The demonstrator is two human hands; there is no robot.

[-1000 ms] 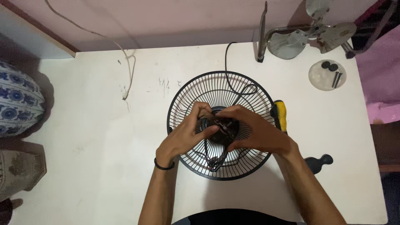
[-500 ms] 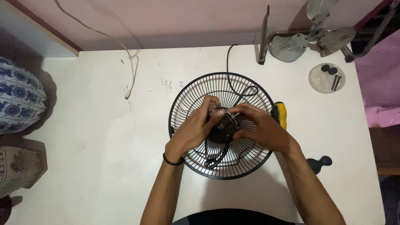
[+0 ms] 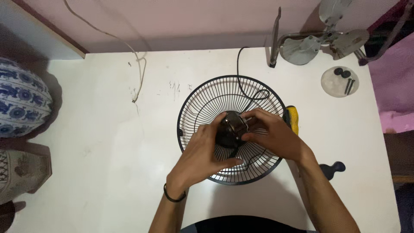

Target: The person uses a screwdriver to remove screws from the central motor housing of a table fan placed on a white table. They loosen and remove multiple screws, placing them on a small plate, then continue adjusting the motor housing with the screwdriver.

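A round black wire fan guard lies flat on the white table. At its centre sits a dark fan motor. My left hand grips the motor's near side, with a black band on the wrist. My right hand holds the motor's right side, fingertips pinching at its top. A black cable runs from the motor across the guard toward the back of the table.
A grey fan blade and a metal bracket lie at the back right. A small round lid holds screws. A yellow tool handle peeks past the guard. A white cord trails at back left; a patterned blue object sits left.
Both hands have shifted a little on the motor; my left hand now reaches further around its near side. The guard stays in place.
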